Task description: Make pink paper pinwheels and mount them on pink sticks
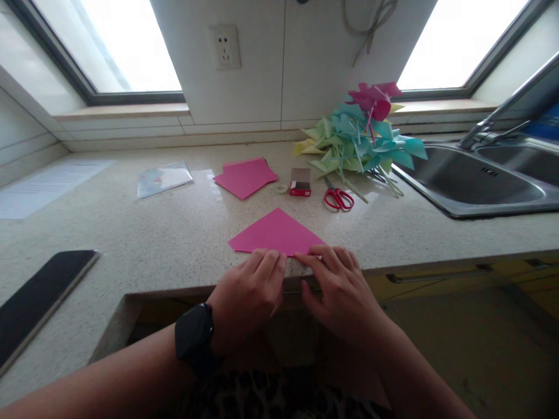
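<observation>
One pink paper triangle under two flat, unclenched hands: left hand; right hand.

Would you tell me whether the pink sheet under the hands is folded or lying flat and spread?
Folded: the pink sheet shows as a triangle, and the left hand and right hand press its near edge.

bare counter left, scissors ahead
</observation>
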Available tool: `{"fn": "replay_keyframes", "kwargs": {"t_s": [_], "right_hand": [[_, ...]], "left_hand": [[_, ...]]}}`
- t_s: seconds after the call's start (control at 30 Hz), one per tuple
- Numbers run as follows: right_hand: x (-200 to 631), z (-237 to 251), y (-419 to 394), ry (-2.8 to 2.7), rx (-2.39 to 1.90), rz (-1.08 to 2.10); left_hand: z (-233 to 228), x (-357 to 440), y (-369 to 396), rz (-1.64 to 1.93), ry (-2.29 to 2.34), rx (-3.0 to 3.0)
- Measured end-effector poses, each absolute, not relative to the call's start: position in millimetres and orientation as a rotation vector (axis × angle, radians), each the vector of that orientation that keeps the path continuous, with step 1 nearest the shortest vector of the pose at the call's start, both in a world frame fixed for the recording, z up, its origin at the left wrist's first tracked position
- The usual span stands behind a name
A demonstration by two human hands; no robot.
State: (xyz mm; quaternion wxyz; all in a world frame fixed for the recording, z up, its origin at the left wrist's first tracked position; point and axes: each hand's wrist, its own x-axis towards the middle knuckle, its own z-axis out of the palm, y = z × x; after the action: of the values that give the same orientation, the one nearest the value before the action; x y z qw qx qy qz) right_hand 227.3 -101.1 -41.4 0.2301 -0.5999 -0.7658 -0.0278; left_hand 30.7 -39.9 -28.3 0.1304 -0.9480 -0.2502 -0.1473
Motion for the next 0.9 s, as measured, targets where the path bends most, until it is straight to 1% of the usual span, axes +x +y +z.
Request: {"fn": "replay_keyframes", "kwargs": {"t_s": [0.3, 0.9], "right_hand": [[227.1, -43.2, -99.4, -2.1, -1.654, -0.103], [228.1, -48.8, -103.1, -2.118, -1.633, -0.099]], "left_hand": [[-28.4, 31.9, -40.4, -0.444, -0.758, -2.745], [-34.3, 32.9, -35.1, -0.44, -0.66, -2.747]]}}
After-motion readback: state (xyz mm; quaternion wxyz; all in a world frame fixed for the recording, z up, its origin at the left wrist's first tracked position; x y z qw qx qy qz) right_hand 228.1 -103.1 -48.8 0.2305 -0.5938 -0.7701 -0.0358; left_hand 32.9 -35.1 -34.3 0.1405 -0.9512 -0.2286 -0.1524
